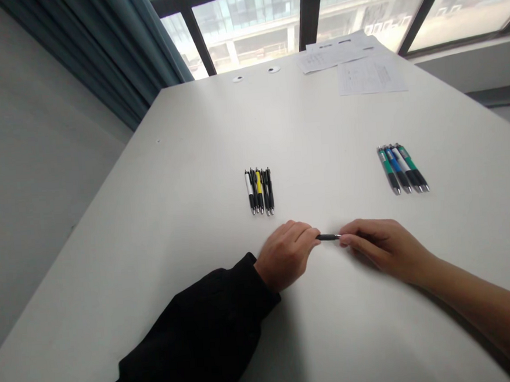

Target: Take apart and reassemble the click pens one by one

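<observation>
My left hand [289, 251] is closed around the rear of a pen [327, 237], with its dark grip section sticking out to the right. At the pen's silvery tip, the fingertips of my right hand [381, 249] pinch it. The pen lies roughly level between both hands, low over the white table; its rear part is hidden in my left hand. Just beyond my left hand lies a row of several pens [259, 190], mostly black with one white and one yellow. A second group of pens [402, 169], green, blue and white with black grips, lies beyond my right hand.
The white table [193, 178] reaches to the windows. Printed papers [371, 75] lie at its far right edge. Two small oval fittings [238, 79] sit along the far edge. A blue-grey curtain [140, 47] hangs at the left beside the wall.
</observation>
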The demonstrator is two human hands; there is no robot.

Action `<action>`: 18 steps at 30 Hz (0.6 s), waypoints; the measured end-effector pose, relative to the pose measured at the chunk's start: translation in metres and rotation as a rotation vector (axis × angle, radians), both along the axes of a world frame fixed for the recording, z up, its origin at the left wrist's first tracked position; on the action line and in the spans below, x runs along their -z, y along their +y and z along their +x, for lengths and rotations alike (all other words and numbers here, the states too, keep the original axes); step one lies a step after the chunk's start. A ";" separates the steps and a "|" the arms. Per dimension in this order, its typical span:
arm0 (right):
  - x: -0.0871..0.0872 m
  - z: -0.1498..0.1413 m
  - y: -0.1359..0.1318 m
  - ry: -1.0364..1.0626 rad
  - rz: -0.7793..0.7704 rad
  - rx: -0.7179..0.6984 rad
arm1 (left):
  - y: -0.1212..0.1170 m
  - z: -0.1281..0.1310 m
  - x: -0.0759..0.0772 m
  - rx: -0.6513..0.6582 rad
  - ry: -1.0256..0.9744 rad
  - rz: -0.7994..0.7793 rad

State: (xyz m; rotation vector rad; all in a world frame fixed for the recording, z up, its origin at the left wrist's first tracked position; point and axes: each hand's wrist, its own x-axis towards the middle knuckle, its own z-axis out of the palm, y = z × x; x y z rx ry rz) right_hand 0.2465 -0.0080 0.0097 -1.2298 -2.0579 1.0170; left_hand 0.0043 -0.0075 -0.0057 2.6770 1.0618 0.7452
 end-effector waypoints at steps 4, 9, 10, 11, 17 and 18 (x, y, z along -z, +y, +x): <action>0.000 0.000 0.000 0.001 0.052 -0.018 | -0.001 0.000 -0.001 0.010 0.005 -0.001; -0.001 0.001 0.000 0.044 0.080 -0.111 | -0.002 -0.001 -0.002 0.000 0.036 0.036; -0.001 0.001 0.000 0.048 0.088 -0.131 | -0.003 -0.001 -0.002 -0.011 0.045 0.045; -0.001 0.000 -0.001 0.050 0.096 -0.148 | -0.003 -0.001 -0.002 -0.022 0.055 0.053; -0.001 -0.001 -0.003 0.072 0.137 -0.184 | -0.005 0.000 0.000 -0.061 0.072 0.084; -0.001 -0.001 -0.004 0.072 0.142 -0.185 | -0.005 0.001 0.000 -0.063 0.072 0.085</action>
